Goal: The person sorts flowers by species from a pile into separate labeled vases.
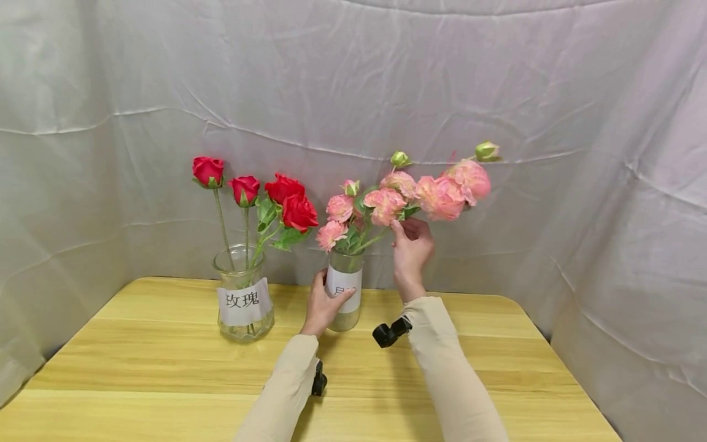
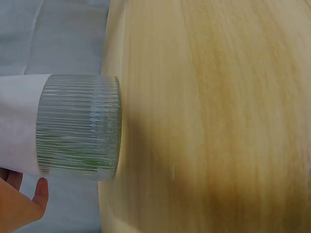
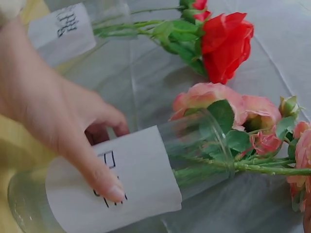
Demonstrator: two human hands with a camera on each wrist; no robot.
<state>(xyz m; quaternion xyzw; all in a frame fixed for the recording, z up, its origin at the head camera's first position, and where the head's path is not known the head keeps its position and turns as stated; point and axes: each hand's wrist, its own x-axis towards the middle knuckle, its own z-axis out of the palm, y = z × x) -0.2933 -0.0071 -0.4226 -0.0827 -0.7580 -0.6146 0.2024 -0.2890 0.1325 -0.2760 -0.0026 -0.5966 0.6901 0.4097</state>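
Observation:
A ribbed glass vase [image 1: 347, 320] with a white paper label stands near the table's back edge. My left hand [image 1: 324, 309] grips its side, and the thumb lies across the label, covering part of the writing. Several pink flowers [image 1: 440, 197] with green buds lean out of the vase to the right. Below the blossoms my right hand [image 1: 413, 252] pinches a flower stem with thumb and fingers. Closer up, in the right wrist view, the green stems [image 3: 265, 170] pass out over the vase rim. The left wrist view shows the vase's ribbed base [image 2: 80, 128].
To the left stands a wider glass vase [image 1: 226, 263] with a paper label, holding several red roses [image 1: 284, 187]. Both vases are on a wooden table [image 1: 166, 368]. A grey cloth [image 1: 309, 80] hangs behind and at the sides.

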